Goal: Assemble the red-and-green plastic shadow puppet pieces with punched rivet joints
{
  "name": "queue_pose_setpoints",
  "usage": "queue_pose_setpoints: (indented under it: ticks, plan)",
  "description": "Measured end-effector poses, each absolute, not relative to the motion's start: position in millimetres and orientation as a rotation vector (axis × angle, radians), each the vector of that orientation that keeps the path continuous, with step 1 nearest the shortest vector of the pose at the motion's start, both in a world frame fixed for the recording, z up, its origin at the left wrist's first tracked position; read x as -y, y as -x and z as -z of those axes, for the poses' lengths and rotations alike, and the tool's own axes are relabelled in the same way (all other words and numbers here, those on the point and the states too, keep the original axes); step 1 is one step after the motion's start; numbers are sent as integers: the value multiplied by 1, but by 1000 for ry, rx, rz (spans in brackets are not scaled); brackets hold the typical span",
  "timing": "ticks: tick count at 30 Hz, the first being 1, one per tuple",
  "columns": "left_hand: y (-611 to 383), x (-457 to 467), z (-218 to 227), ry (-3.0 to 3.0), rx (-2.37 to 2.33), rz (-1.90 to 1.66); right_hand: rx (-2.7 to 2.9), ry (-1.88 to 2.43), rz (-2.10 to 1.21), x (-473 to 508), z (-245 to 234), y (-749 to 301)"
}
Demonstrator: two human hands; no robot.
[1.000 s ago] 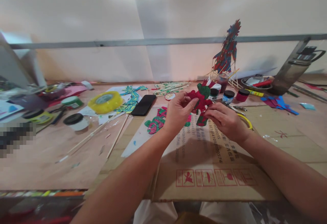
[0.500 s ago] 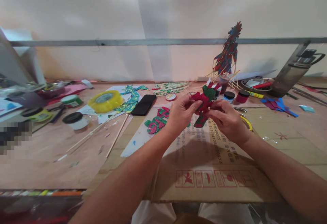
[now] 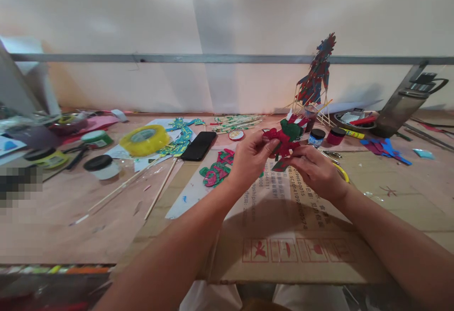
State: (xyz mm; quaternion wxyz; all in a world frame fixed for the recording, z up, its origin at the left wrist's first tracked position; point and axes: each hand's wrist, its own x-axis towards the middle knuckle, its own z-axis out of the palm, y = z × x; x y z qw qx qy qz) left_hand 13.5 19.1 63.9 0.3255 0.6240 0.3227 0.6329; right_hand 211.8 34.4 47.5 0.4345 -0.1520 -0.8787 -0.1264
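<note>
A red and green painted cut-out figure (image 3: 283, 141) is held up between my two hands over the printed cardboard sheet (image 3: 298, 268). My left hand (image 3: 253, 159) pinches its left edge between thumb and fingers. At its lower right edge, my right hand (image 3: 315, 166) grips it with the fingertips. The figure leans a little, and my fingers cover parts of it. More red and green painted cut-outs (image 3: 217, 169) lie on a white sheet (image 3: 180, 202) just left of my left hand.
Left of the cardboard are a black phone (image 3: 199, 146), a yellow tape roll (image 3: 144, 139), a paint jar (image 3: 102, 166) and thin sticks (image 3: 161, 188). Behind my hands stand small paint jars (image 3: 317, 137) and a bundle of painted figures on sticks (image 3: 315, 74). A grey bottle (image 3: 404, 107) stands far right.
The figure has turned slightly in my hands, and its lower part now sits a little higher. Both hands keep their hold on it. The view has shifted slightly.
</note>
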Motion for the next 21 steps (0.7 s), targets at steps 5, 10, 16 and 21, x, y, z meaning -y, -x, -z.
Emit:
queue_pose_setpoints:
  ticks: [5, 10, 16, 21]
  plan:
    - [-11, -24, -55, -1698, -924, -1716, 2180, 419, 383, -34, -44, -214]
    - [-11, -26, -50, -1798, -950, -1682, 2191, 467, 344, -33, -46, -214]
    - [-10, -21, -53, -1903, -992, -1653, 2181, 485, 318, -31, -49, -212]
    - [-10, -18, -56, -1992, -1017, -1657, 2182, 461, 374, -30, -51, -211]
